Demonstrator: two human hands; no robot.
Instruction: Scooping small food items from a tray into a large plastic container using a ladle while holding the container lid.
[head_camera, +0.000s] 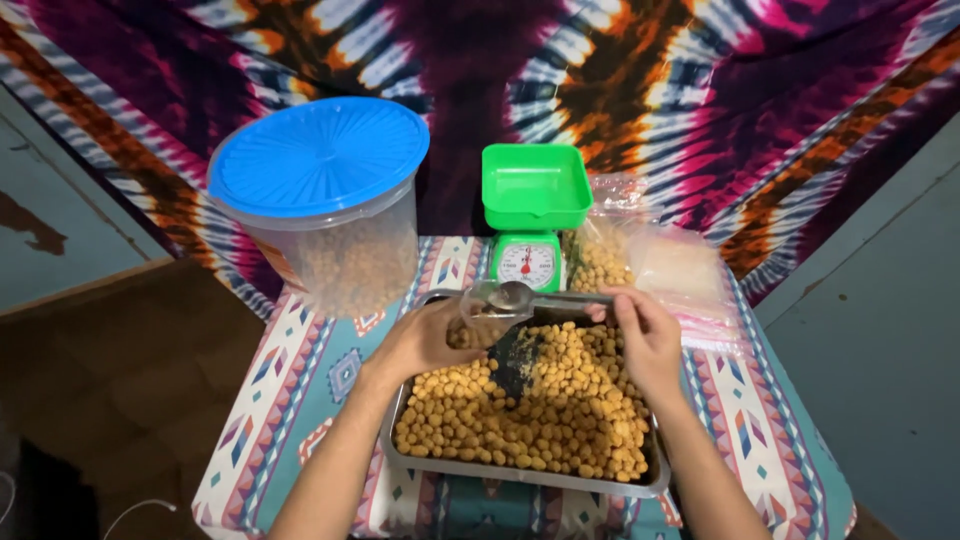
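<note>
— What am I handling here?

— A thin clear bag (487, 305), held just above the far end of the metal tray (520, 474). I judge it light, limp and slippery, so it wants a grip at the mouth, with the rim kept spread. My left hand (425, 340) is clenched on the bag's near side; my right hand (645, 335) pinches a spoon handle (560, 298), its bowl at the bag's mouth.

— How does it look?

— See-through, crumpled, a few round snacks already inside. The snacks (530, 410) heaped in the tray are small golden-brown balls; probably dry, light and quick to roll.

— And around the tray?

— Behind it stands a green kitchen scale (533, 215). Left of the scale, a big clear tub (325, 205) with a blue lid. Right of it, filled plastic bags (650, 262). All of it sits on a patterned tablecloth (300, 390).
</note>
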